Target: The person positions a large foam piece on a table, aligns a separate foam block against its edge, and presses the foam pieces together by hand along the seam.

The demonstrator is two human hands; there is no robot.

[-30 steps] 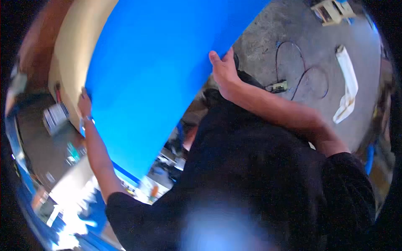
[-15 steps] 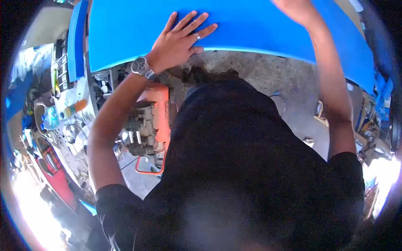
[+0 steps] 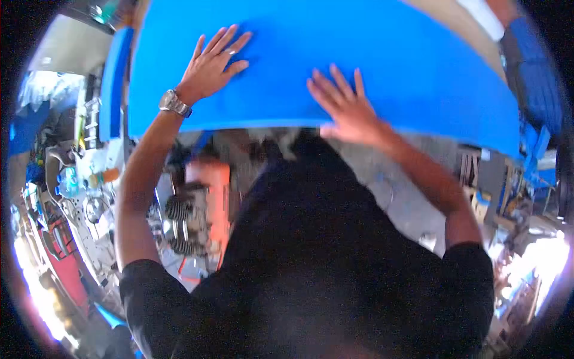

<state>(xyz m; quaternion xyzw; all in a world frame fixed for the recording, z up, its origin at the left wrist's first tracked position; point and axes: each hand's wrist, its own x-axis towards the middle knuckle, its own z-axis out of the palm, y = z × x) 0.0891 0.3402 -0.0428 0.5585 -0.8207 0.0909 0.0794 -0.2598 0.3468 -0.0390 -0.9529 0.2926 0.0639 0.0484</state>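
Observation:
A large, smooth blue panel (image 3: 287,48) spans the top of the view, its near edge curving in front of my body. My left hand (image 3: 212,69) rests on its left part, palm down with fingers outstretched, a ring on one finger and a metal watch (image 3: 174,103) at the wrist. Over the near middle of the panel is my right hand (image 3: 347,110), fingers spread and slightly blurred; whether it presses on the surface or hovers just above I cannot tell. Neither hand holds anything.
An orange machine with a finned engine (image 3: 194,221) stands on the floor at my left. Further left are a plastic bottle (image 3: 69,181) and assorted parts. A narrow blue piece (image 3: 115,84) stands beside the panel. At the upper right shows another person's blue clothing (image 3: 532,72).
My right hand has come from the top right down to the panel's near middle. My left hand has shifted left along the panel. The view has tilted, showing more of the panel.

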